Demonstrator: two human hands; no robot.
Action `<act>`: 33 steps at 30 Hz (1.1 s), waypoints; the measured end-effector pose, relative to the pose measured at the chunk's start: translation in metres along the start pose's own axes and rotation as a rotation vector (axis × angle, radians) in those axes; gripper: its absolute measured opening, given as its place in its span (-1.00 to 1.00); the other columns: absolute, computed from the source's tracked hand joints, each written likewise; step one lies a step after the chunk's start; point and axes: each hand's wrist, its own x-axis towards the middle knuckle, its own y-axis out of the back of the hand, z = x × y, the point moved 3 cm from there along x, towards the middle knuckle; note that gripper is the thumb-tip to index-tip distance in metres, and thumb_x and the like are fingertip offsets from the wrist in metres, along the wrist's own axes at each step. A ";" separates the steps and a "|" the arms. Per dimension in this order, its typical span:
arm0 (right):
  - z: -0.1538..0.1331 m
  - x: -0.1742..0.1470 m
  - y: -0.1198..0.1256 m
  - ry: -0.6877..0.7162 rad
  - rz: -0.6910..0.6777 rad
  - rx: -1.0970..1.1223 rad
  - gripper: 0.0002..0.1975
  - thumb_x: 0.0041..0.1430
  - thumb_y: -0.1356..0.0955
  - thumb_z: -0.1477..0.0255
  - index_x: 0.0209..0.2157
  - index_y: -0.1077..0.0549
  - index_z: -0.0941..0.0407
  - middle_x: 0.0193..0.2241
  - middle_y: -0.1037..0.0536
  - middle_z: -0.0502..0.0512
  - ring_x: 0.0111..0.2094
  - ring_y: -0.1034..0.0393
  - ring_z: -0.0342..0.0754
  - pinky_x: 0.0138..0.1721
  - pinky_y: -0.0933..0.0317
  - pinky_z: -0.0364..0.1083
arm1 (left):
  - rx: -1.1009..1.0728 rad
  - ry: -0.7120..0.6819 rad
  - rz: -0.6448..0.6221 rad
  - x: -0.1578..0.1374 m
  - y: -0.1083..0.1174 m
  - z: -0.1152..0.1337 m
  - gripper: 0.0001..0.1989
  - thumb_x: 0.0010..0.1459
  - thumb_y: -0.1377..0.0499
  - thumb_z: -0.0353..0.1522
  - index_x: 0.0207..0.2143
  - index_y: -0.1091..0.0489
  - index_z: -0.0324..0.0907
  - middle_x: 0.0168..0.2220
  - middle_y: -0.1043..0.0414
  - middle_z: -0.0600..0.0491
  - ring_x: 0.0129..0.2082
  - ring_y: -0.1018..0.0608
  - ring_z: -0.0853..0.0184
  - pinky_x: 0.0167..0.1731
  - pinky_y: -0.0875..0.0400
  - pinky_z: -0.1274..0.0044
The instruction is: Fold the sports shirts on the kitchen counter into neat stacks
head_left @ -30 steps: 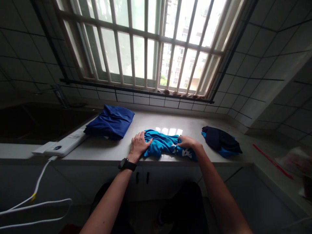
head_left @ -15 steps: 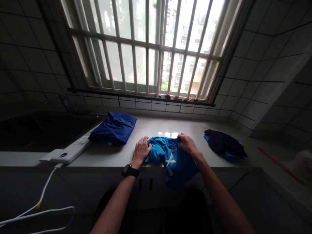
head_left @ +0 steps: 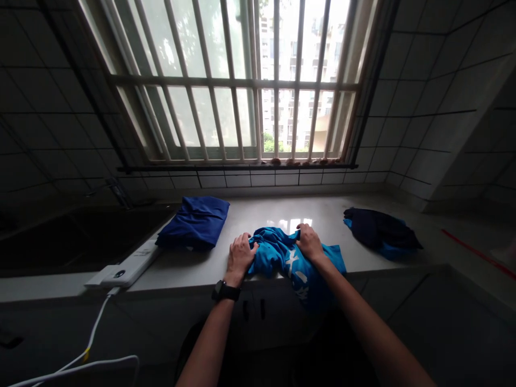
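Note:
A bright blue shirt (head_left: pixel 271 250) with white printing lies crumpled on the counter's front edge, its lower part hanging over. My left hand (head_left: pixel 241 253) is closed on the bunched left end, thumb on the cloth, with a black watch on that wrist. At the upper right of the bunched part, my right hand (head_left: pixel 309 243) pinches the fabric. Past my right forearm, a flatter corner of the shirt rests on the countertop. To the left sits a folded dark blue garment (head_left: pixel 197 221). On the right lies a navy and bright blue bundle of cloth (head_left: pixel 381 230).
Beside the sink (head_left: pixel 76 236) and its faucet (head_left: pixel 116 192), a white device (head_left: pixel 133 265) with a plugged-in cable (head_left: pixel 95 325) sits on the white countertop (head_left: pixel 266 207). A red strip (head_left: pixel 475 251) lies at the right. Behind stands a barred window (head_left: pixel 226 83).
The shirt's right side, which hung down over the edge, now partly lies on the counter to the right. Both hands keep hold of the cloth. The camera view has shifted slightly.

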 end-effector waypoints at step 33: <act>-0.005 0.002 0.002 0.013 -0.123 0.079 -0.63 0.51 -0.14 0.28 0.04 -0.44 0.17 -0.06 -0.60 0.28 -0.03 -0.49 0.08 -0.07 -0.22 -0.08 | -0.844 -0.069 -0.371 -0.041 0.053 -0.022 -0.90 -0.04 -0.14 -0.31 -0.44 -0.31 -0.12 -0.46 -0.38 0.04 -0.43 -0.48 0.24 -0.38 -0.43 0.39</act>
